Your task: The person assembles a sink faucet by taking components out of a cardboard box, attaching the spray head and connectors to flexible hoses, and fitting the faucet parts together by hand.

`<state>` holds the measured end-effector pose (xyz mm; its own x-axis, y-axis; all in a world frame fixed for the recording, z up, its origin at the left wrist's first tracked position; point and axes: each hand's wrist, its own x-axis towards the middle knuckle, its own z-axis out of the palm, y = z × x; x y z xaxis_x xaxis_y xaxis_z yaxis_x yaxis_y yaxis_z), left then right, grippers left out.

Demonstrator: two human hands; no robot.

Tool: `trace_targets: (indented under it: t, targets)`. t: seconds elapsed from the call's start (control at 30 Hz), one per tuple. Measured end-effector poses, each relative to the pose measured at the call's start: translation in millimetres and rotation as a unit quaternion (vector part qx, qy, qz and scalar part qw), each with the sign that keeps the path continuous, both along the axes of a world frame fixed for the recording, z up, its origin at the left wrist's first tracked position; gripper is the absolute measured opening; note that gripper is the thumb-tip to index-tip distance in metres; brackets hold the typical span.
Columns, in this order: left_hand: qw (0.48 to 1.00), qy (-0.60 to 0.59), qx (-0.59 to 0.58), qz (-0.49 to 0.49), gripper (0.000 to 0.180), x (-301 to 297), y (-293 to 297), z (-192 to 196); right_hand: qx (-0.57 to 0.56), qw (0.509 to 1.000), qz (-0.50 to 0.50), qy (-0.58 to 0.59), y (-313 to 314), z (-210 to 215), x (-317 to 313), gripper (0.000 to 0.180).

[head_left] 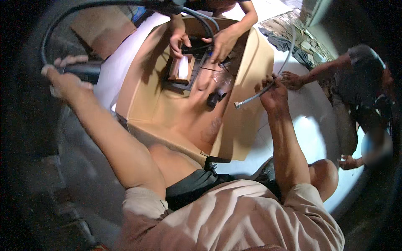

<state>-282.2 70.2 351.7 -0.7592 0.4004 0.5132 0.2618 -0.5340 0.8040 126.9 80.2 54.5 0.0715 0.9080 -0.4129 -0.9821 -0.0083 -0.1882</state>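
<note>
At the far left, my left hand [67, 81] is closed around a dark cylindrical thing [87, 72]; its exact kind does not show. A black hose [77, 9] arches from beside that hand across the top of the view. To the right of the carton, my right hand [274, 93] grips a grey flexible hose [289, 54]. The hose's metal end fitting [238, 104] sticks out leftward over the carton flap. Between my arms stands an open cardboard box [157, 111], holding a small carton [181, 69], a black tray [190, 81] and a black fitting [214, 98].
Across the box, another person's hands [224, 44] reach into it near the small carton. At the right, a second person's hand [293, 80] is close beside my right hand. Rubble and dark cloth [289, 48] lie at the upper right; a cardboard piece [104, 27] at the upper left.
</note>
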Motion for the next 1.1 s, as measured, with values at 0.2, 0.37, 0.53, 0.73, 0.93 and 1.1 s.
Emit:
trace_targets:
  t: [0.2,0.37,0.53,0.73,0.93,1.1]
  targets:
    - [0.999,0.010,-0.009,-0.046,0.040,-2.1,4.9,-3.5,0.175,0.960,0.034,-0.218,27.9,-27.3,23.1,0.014]
    - [0.956,-0.096,0.096,-0.258,0.042,-11.7,12.0,-8.6,0.134,0.833,-0.038,-0.535,37.4,24.6,12.5,0.032]
    - [0.988,0.012,0.128,-0.088,0.043,30.7,-5.5,-2.1,0.192,0.814,-0.038,-0.547,93.6,47.1,-4.1,0.025]
    - [0.977,-0.086,0.184,-0.069,0.042,37.2,19.0,-14.3,0.219,0.796,-0.042,-0.562,143.8,63.5,-25.4,0.017]
    - [0.980,-0.144,0.137,-0.015,0.033,-3.2,47.8,-34.3,0.224,0.749,-0.025,-0.623,173.7,65.2,-46.3,0.023]
    - [0.922,-0.242,0.251,-0.171,0.036,13.7,76.9,-39.1,0.257,0.720,-0.007,-0.645,211.5,77.5,-39.9,0.009]
